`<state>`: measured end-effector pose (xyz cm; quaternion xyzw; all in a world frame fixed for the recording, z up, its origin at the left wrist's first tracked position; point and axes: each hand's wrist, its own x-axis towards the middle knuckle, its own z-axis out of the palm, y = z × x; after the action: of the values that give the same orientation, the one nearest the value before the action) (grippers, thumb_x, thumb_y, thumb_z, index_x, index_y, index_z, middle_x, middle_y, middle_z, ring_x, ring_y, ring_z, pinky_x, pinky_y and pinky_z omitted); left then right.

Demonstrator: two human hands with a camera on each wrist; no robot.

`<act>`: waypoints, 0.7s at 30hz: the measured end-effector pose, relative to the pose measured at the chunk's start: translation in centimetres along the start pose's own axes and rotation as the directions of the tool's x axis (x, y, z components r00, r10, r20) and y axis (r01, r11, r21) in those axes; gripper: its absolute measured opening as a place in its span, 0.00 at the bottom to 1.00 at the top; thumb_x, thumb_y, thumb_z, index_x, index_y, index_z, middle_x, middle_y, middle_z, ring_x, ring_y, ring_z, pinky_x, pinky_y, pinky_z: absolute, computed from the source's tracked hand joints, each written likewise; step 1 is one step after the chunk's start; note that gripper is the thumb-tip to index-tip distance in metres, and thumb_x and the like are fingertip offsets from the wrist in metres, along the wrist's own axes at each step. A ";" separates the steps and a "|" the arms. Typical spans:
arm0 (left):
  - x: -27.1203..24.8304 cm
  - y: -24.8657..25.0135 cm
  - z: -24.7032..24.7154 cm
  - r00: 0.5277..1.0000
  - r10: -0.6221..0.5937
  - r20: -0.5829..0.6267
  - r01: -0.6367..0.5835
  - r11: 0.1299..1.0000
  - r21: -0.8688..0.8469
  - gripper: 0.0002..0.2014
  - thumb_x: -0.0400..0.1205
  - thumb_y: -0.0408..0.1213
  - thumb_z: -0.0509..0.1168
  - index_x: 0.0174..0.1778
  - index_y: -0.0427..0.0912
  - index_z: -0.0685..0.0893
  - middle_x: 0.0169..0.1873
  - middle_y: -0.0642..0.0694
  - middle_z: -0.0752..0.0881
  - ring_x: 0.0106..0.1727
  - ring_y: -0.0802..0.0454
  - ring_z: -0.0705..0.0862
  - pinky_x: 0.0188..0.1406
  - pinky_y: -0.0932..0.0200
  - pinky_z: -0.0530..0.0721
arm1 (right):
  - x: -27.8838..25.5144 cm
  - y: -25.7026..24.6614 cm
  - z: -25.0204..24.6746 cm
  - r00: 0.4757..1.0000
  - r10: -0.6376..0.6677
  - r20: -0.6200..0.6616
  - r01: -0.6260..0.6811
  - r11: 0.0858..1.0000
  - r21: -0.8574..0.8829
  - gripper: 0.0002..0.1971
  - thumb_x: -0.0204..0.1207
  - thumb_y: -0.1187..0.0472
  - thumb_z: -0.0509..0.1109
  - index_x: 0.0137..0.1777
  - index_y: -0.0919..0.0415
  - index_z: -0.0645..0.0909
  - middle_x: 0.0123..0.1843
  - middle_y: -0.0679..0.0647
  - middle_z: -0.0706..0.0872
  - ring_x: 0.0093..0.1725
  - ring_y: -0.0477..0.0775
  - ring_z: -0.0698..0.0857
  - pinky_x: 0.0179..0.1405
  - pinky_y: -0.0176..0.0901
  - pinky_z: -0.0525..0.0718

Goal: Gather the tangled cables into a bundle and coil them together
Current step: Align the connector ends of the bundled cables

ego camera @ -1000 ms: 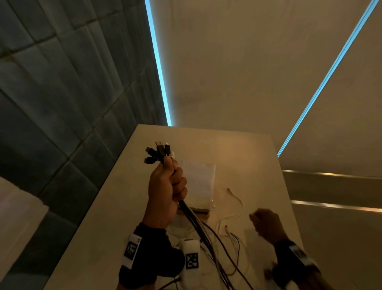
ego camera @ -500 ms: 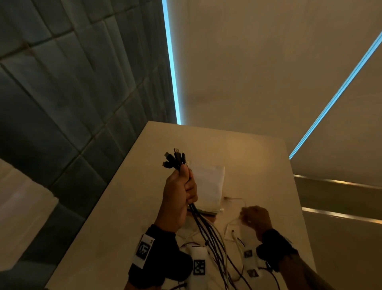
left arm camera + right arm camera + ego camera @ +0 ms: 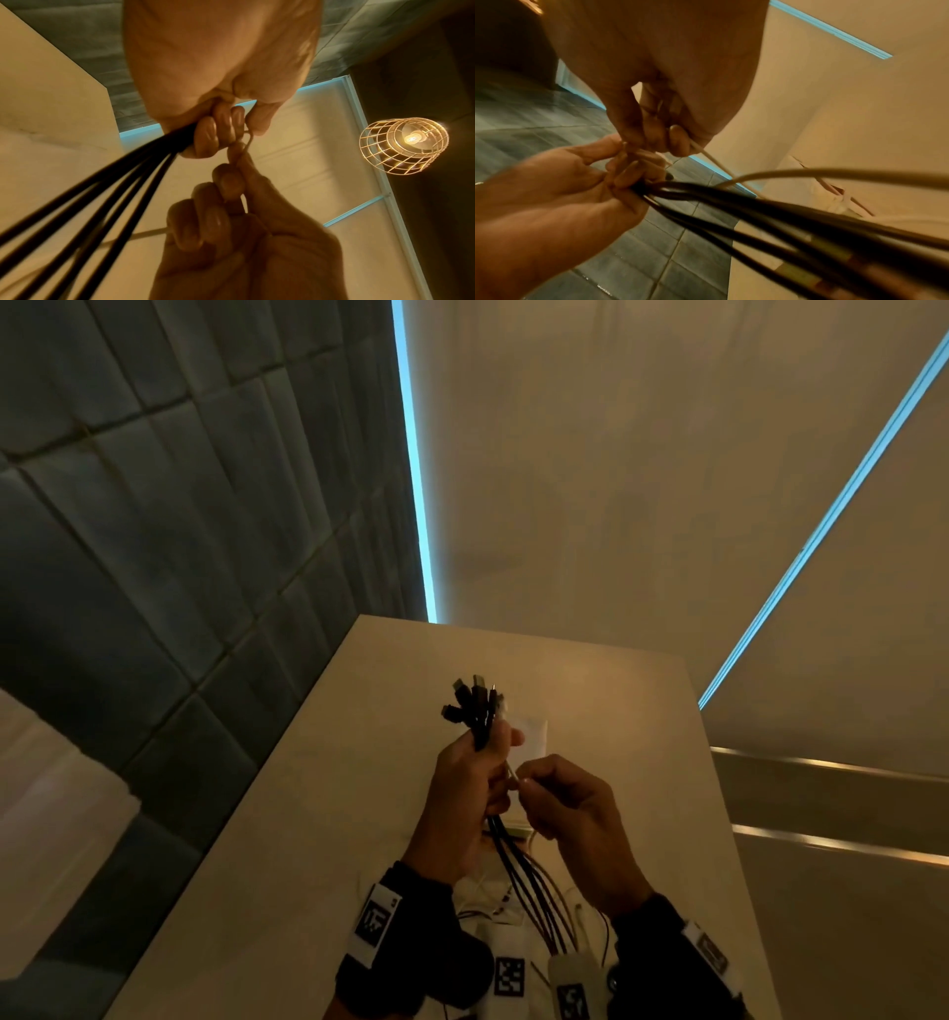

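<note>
My left hand (image 3: 470,793) is raised above the table and grips a bundle of black cables (image 3: 534,891); their plugs (image 3: 475,701) fan out above the fist. The black cables (image 3: 102,194) trail down from the fist toward me. My right hand (image 3: 560,809) is pressed against the left and pinches a thin white cable (image 3: 244,148) at the left fingertips. In the right wrist view the white cable (image 3: 716,162) leaves the right fingers (image 3: 677,140) beside the black cables (image 3: 757,207).
The beige table (image 3: 318,814) carries a white packet (image 3: 531,731) behind the hands and loose white and dark cables (image 3: 493,901) near my wrists. A dark tiled wall (image 3: 154,557) runs along the left. A caged lamp (image 3: 403,146) hangs overhead.
My right hand has lifted from the table with a white cable and come up against the left hand. The left hand has kept its grip on the black bundle.
</note>
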<state>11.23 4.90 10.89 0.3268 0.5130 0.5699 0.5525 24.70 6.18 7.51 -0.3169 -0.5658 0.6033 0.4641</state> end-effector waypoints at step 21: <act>-1.4 0.9 -2.2 0.992 0.112 -0.058 -0.126 0.920 -0.372 0.13 0.88 0.37 0.52 0.38 0.41 0.72 0.20 0.54 0.62 0.17 0.60 0.56 0.15 0.66 0.57 | -3.0 6.0 0.4 0.969 0.207 0.137 -0.174 0.959 -0.222 0.10 0.82 0.64 0.66 0.48 0.60 0.90 0.39 0.39 0.91 0.42 0.33 0.85 0.45 0.29 0.79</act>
<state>9.16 3.22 11.43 0.2356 0.3839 0.6955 0.5598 24.27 3.72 1.32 -0.3677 -0.6279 0.6061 0.3213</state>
